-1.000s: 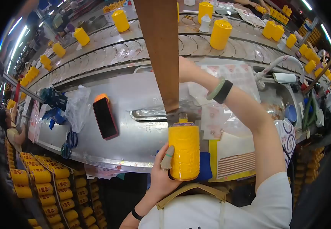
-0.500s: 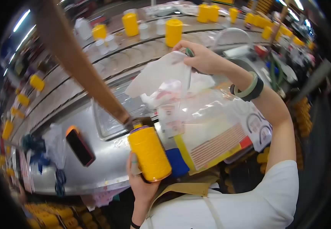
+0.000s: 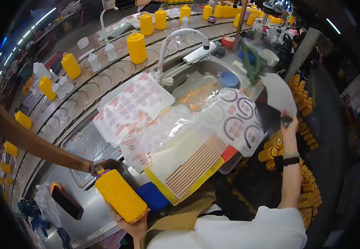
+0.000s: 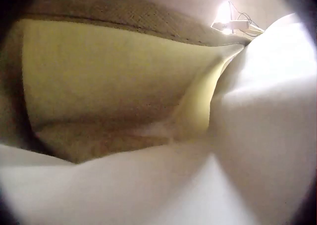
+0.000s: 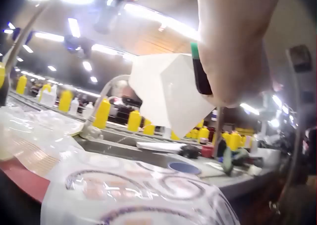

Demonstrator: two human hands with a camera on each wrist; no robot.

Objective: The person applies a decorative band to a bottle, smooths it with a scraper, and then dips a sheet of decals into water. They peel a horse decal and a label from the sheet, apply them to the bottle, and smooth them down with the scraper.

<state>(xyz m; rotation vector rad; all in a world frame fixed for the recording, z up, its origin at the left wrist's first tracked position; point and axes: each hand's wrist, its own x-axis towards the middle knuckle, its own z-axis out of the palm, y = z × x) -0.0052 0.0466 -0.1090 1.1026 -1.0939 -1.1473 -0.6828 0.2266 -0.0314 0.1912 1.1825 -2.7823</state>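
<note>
My left hand (image 3: 135,227) holds a yellow bottle (image 3: 121,195) by its lower end, the thumb along its side. The bottle leans, its neck right at the metal end of a wooden beam (image 3: 43,139). Out to the right, my right hand (image 3: 289,126) pinches a white sheet of backing paper (image 3: 278,92), which hangs crumpled in the right wrist view. A small dark tool with a green end (image 5: 200,71) is also in that hand; its kind does not show. Only apron cloth (image 4: 109,71) and white shirt fabric fill the left wrist view.
Printed decal sheets (image 3: 134,103) and a striped sheet (image 3: 196,166) cover the bench beside a sink with a faucet (image 3: 163,54) and blue bowl (image 3: 228,79). A phone (image 3: 67,203) lies left. Yellow bottles (image 3: 136,47) stand along a curved conveyor; more are stacked low at right.
The right hand has swung from the conveyor side, lifting the paper sheet off the bench and carrying it far right. The view has turned right. The left hand keeps holding the bottle, now leaning more.
</note>
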